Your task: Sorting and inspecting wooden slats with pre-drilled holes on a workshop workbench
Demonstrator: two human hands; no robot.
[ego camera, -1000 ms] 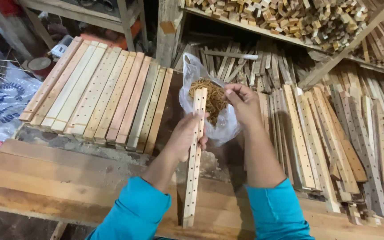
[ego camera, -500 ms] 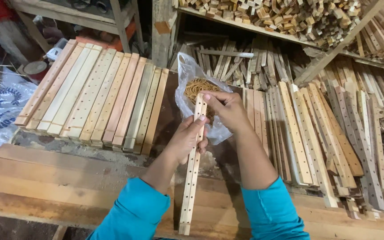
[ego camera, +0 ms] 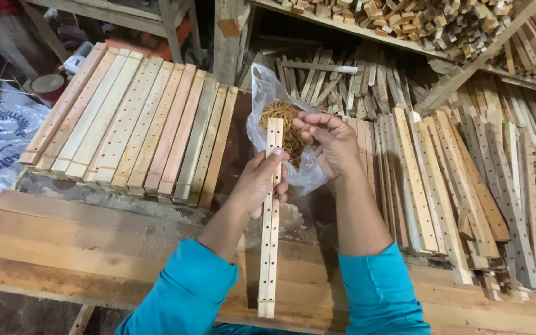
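Your left hand [ego camera: 257, 186] has its fingers wrapped around a pair of drilled wooden strips [ego camera: 270, 217], held upright over the plank worktop [ego camera: 63, 242]. Your right hand [ego camera: 330, 142] hovers just beside the strips' top end, fingers loosely curled; whether they pinch anything, you cannot tell. Just behind those fingers sits a clear plastic bag [ego camera: 268, 93] of rubber bands [ego camera: 283, 118]. Left of your fingers lies a row of drilled slats [ego camera: 131, 124]; to the right, more slats [ego camera: 442, 180] are stacked. Above, a shelf [ego camera: 367, 31] carries wood offcuts.
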